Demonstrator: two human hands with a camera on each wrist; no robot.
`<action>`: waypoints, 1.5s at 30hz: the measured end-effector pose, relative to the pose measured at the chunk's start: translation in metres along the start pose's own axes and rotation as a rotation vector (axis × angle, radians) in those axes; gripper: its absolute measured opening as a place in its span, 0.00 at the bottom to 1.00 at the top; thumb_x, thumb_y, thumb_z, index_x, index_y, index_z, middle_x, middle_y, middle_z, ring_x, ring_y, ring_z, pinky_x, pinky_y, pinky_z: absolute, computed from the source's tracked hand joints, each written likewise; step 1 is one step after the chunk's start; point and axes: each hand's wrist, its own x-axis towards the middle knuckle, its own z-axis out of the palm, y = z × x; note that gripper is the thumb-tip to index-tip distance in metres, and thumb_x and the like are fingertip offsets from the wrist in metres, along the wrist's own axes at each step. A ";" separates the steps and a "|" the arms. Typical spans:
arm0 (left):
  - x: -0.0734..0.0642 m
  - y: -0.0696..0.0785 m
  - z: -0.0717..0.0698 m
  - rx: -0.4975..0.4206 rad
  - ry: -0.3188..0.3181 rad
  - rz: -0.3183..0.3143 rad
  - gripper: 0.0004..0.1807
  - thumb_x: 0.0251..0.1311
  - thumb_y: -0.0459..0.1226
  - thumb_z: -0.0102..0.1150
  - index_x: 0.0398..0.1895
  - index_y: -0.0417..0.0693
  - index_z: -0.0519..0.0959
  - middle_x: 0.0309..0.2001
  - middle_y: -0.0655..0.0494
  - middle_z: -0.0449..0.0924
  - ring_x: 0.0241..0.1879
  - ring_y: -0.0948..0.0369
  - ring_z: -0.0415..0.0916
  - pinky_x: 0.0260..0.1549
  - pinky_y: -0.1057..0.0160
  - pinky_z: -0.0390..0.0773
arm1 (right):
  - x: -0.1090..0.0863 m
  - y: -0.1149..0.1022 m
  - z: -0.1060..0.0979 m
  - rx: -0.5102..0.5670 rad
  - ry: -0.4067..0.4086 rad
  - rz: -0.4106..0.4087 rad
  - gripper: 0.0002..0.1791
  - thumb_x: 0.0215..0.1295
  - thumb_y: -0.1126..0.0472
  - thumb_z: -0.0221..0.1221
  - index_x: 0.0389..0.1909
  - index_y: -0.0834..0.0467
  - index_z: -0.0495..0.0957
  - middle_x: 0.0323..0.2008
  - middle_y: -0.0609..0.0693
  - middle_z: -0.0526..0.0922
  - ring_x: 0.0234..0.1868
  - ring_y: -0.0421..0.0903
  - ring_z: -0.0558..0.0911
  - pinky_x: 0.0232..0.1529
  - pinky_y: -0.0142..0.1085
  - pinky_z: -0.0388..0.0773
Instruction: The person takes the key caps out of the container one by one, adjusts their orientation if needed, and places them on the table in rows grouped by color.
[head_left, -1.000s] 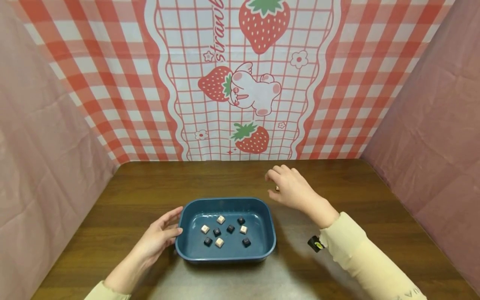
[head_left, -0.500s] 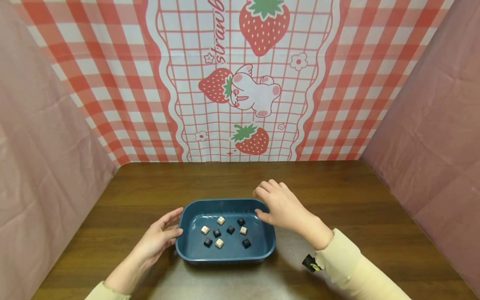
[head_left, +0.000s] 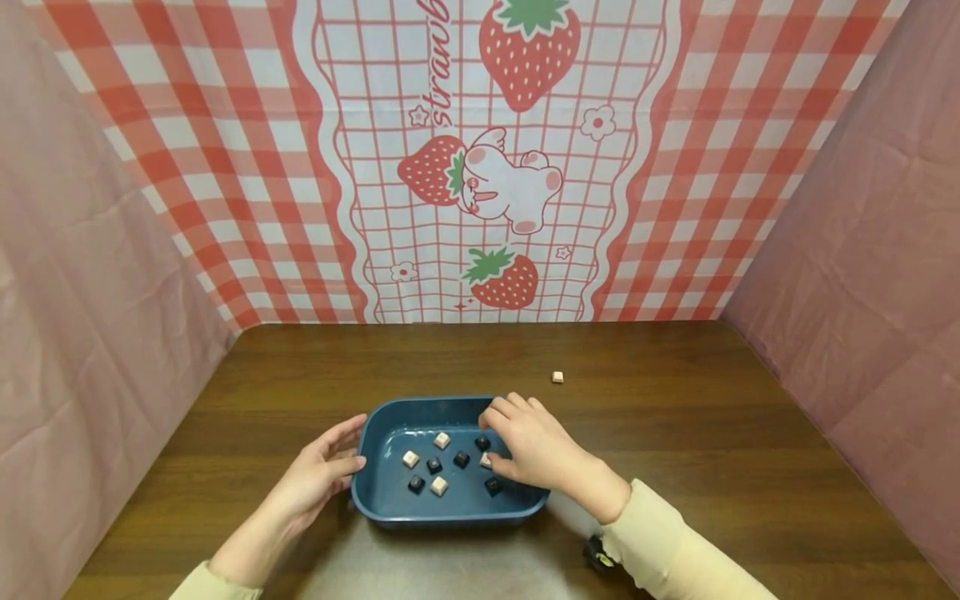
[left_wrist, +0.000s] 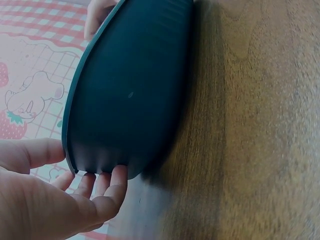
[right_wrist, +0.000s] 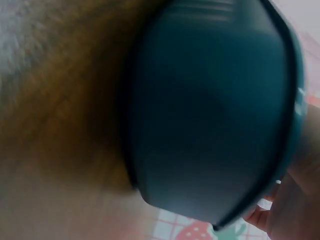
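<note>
A blue rectangular tray (head_left: 450, 510) stands on the table with several black and cream keycaps spread over its floor. My left hand (head_left: 318, 473) holds its left end, the thumb at the rim and the fingers against the outer wall; the left wrist view shows this left hand (left_wrist: 65, 195) below the tray's wall (left_wrist: 130, 90). Over the tray's right end is my right hand (head_left: 536, 442), fingers bent and apart, thumb beside a cream keycap (head_left: 485, 460). A black keycap (head_left: 482, 442) lies near its fingers. No keycap shows within its grasp.
One cream keycap (head_left: 557, 377) lies on the wooden table (head_left: 660, 400) behind the tray, to the right. A checked strawberry cloth (head_left: 480, 208) hangs at the back. Pink curtains (head_left: 862, 292) flank both sides.
My right hand has moved left and nearer, away from the cream keycap on the table and over the tray. That keycap, half hidden before, now shows fully. The left hand stays put.
</note>
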 end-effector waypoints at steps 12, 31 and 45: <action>0.000 0.000 0.000 -0.001 -0.015 0.014 0.34 0.60 0.24 0.49 0.71 0.40 0.54 0.68 0.36 0.56 0.61 0.48 0.64 0.47 0.58 0.76 | 0.004 -0.002 0.025 -0.090 -0.029 -0.056 0.08 0.54 0.56 0.62 0.35 0.49 0.75 0.33 0.43 0.74 0.34 0.43 0.67 0.32 0.36 0.61; 0.001 -0.001 -0.002 -0.007 -0.021 0.010 0.35 0.59 0.24 0.49 0.71 0.40 0.54 0.68 0.37 0.57 0.60 0.49 0.65 0.46 0.59 0.77 | 0.010 -0.001 0.025 -0.131 -0.114 -0.152 0.04 0.55 0.59 0.64 0.31 0.47 0.79 0.29 0.41 0.78 0.32 0.43 0.70 0.29 0.32 0.59; 0.001 -0.001 0.000 -0.004 -0.008 0.002 0.34 0.60 0.24 0.49 0.71 0.41 0.55 0.68 0.37 0.57 0.59 0.49 0.66 0.46 0.59 0.77 | 0.013 0.000 0.011 -0.135 -0.082 -0.172 0.05 0.54 0.59 0.65 0.31 0.47 0.80 0.28 0.41 0.78 0.33 0.42 0.72 0.29 0.32 0.62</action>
